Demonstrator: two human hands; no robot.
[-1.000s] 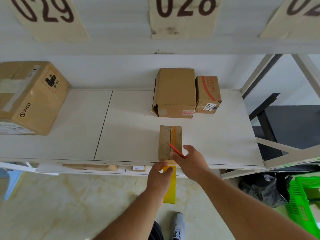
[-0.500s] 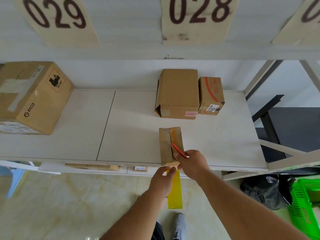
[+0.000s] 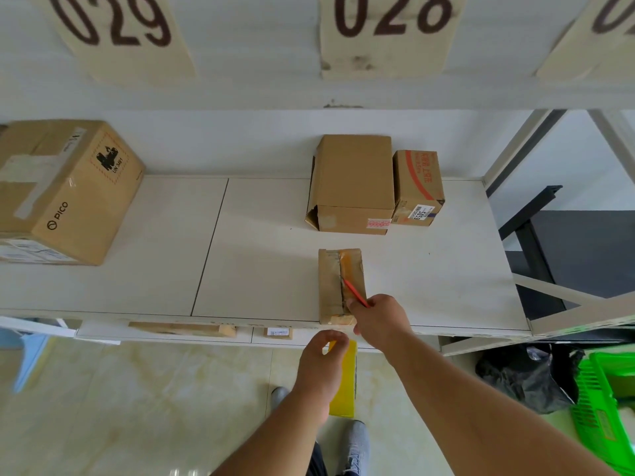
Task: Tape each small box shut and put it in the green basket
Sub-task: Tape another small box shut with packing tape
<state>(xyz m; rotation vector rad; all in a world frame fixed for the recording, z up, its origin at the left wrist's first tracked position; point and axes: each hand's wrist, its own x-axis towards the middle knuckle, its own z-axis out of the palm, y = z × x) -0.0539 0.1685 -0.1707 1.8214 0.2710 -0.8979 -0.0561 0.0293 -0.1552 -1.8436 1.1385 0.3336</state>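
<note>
**Cardboard box half taped at the shelf's front edge**

Brown corrugated cardboard, the small box [image 3: 340, 285] lies flat at the front edge of the white shelf [image 3: 261, 269], a little right of its middle, with a strip of yellowish tape [image 3: 347, 269] running along its top seam. The right hand [image 3: 379, 316] rests at the box's near end, fingers curled round a thin red tool [image 3: 355, 293] whose tip lies on the seam. The left hand [image 3: 323, 359], below the shelf edge, pinches the hanging yellow tape strip [image 3: 343, 379].

The box looks light and fairly stiff, though its worn flaps would likely give under pressure; holding it across the short sides, off the seam, seems safest. Two more boxes [image 3: 354, 180] stand toward the back edge. The green basket [image 3: 604, 407] sits on the floor beyond the right end.
</note>
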